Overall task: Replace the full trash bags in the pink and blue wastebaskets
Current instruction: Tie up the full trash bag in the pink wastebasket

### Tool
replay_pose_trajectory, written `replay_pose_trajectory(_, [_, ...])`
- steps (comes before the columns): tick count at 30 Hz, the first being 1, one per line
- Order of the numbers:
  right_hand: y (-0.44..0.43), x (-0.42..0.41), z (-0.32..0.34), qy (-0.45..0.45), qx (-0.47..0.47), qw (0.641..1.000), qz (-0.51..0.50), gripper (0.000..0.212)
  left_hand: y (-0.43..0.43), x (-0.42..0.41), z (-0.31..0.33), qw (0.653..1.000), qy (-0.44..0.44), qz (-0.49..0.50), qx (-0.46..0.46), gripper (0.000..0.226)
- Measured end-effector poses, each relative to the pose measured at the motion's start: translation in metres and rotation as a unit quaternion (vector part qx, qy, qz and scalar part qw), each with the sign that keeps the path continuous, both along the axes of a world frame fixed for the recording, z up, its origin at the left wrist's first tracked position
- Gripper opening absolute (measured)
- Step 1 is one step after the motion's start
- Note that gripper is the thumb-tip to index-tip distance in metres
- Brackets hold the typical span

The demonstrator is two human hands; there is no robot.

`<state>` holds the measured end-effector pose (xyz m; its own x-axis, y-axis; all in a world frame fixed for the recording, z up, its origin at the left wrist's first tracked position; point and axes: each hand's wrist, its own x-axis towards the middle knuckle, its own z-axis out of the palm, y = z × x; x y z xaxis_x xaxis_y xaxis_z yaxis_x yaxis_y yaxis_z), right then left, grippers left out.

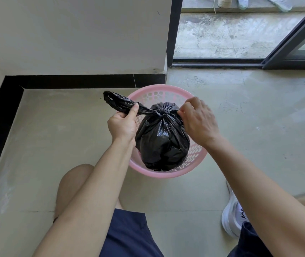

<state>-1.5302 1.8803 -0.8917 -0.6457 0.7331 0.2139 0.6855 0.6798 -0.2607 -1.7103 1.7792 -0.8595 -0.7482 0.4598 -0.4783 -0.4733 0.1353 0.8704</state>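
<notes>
White sneaker (230, 216) on tiled floor (249, 112), left hand (123, 124) gripping twisted tail of black trash bag (161, 141), right hand (198, 119) pinching its knot, full bag held over pink wastebasket (163, 89), sliding glass door (294, 45) beyond

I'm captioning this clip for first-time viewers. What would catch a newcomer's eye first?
A bulging black trash bag fills the centre, framed by the rim of a pink wastebasket on the pale floor. The left hand grips one twisted tail of the bag while the right hand pinches the other side of its knot.
</notes>
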Motion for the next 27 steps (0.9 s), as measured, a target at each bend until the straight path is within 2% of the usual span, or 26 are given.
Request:
replay_pose_trajectory(3, [0.002,-0.002,0.004,0.037,-0.032,0.999,-0.021,0.029,-0.002,-0.014,0.009,0.994,0.087,-0.050,-0.045,0.022])
replay_pose_trajectory(4, [0.002,-0.004,0.005,0.058,-0.050,0.997,-0.022,0.028,-0.003,-0.021,0.012,0.990,0.114,-0.061,-0.059,0.038])
replay_pose_trajectory(6, [0.000,-0.009,0.007,0.089,-0.079,0.993,-0.011,0.027,-0.007,-0.031,0.015,0.978,0.174,-0.076,-0.090,0.083])
replay_pose_trajectory(7, [-0.002,-0.011,0.007,0.093,-0.085,0.992,0.000,0.027,-0.010,-0.033,0.016,0.967,0.225,-0.069,-0.101,0.096])
replay_pose_trajectory(9, [-0.007,-0.014,0.004,0.093,-0.097,0.991,0.015,0.027,-0.014,-0.033,0.017,0.924,0.363,-0.045,-0.111,0.100])
replay_pose_trajectory(11, [-0.010,-0.015,0.000,0.091,-0.111,0.989,0.015,0.027,-0.014,-0.027,0.014,0.859,0.499,-0.060,-0.098,0.086])
replay_pose_trajectory(12, [-0.012,-0.015,-0.002,0.092,-0.118,0.989,0.014,0.027,-0.014,-0.022,0.011,0.834,0.537,-0.091,-0.088,0.078])
replay_pose_trajectory(15, [-0.010,-0.017,-0.005,0.098,-0.125,0.987,0.008,0.028,-0.015,-0.006,-0.006,0.812,0.517,-0.254,-0.099,0.072])
replay_pose_trajectory(17, [-0.006,-0.018,-0.007,0.105,-0.116,0.988,0.005,0.029,-0.018,0.001,-0.022,0.804,0.450,-0.358,-0.148,0.086])
replay_pose_trajectory(19, [0.000,-0.020,-0.011,0.111,-0.107,0.988,0.005,0.029,-0.019,0.004,-0.035,0.809,0.386,-0.409,-0.173,0.093])
replay_pose_trajectory(21, [0.005,-0.023,-0.017,0.101,-0.093,0.990,0.014,0.029,-0.014,0.003,-0.043,0.816,0.385,-0.389,-0.185,0.076])
replay_pose_trajectory(23, [0.010,-0.029,-0.020,0.085,-0.077,0.993,0.027,0.031,-0.008,0.002,-0.044,0.816,0.438,-0.319,-0.202,0.054])
replay_pose_trajectory(27, [0.027,-0.041,-0.018,0.077,-0.077,0.992,0.059,0.030,0.004,-0.003,-0.041,0.842,0.452,-0.214,-0.200,0.043])
